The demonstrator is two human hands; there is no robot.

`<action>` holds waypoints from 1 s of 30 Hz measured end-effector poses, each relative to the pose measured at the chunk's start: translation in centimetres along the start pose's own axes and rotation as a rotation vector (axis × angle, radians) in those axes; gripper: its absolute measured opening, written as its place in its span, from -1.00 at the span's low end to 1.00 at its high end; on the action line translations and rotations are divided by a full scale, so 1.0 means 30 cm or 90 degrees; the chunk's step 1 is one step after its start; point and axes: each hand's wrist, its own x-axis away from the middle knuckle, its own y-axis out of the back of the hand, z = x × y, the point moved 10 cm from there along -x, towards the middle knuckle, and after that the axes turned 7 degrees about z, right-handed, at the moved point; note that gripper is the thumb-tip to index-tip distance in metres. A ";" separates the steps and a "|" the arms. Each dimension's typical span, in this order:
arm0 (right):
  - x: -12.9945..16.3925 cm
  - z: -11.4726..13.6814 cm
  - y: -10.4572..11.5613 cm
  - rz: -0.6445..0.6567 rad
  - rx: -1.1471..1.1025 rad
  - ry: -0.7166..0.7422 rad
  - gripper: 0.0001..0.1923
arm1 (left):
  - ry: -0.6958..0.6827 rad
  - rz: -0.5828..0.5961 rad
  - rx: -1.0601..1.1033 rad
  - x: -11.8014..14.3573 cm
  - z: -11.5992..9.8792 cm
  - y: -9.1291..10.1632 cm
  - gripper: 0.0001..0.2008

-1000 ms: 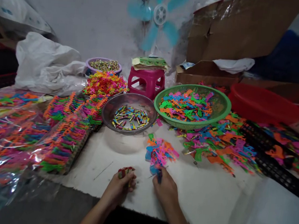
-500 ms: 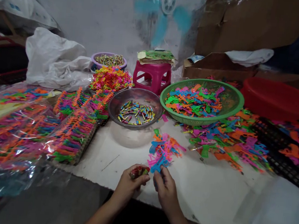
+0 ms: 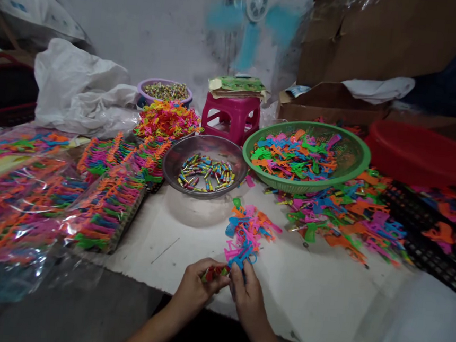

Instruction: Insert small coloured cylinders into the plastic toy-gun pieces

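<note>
Where the white sheet (image 3: 190, 242) ends near my body, both my hands meet just inside its front edge. My left hand (image 3: 196, 288) is curled shut around a small bunch of capsules (image 3: 213, 272), red and green tips poking out past my fingers. My right hand (image 3: 246, 295) pinches a blue toy (image 3: 241, 258) between thumb and fingertips, its tip touching the capsules. That toy sits at the near end of a small pile (image 3: 249, 229) of bright plastic pieces, which lies just beyond my knuckles.

To the left of my hands the sheet is bare up to the bagged rows (image 3: 105, 208) of sorted toys. To the right, bare cloth runs to a clear bag (image 3: 418, 326) at the corner. Ahead, past the pile, a steel bowl (image 3: 173, 161) of capsules and a green basket (image 3: 349, 155) of toys stand side by side, nearly touching. Loose toys (image 3: 339, 215) spill in front of the basket and to its right, reaching a black tray (image 3: 436, 258). Behind stand a pink stool (image 3: 230, 115), a purple bowl (image 3: 145, 86), a red basin (image 3: 421, 156) and cardboard boxes (image 3: 383, 35) against the wall.
</note>
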 end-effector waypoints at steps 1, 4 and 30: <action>-0.015 -0.019 0.046 -0.019 -0.025 -0.021 -0.74 | 0.033 0.013 0.020 -0.006 0.026 -0.009 -0.73; -0.059 -0.087 0.293 -0.210 -0.153 -0.070 -0.68 | 0.131 -0.010 0.094 -0.019 0.109 0.000 -0.61; -0.059 -0.043 -0.057 0.153 -0.440 -0.072 -0.67 | 0.221 0.104 0.399 0.012 0.103 -0.102 -0.73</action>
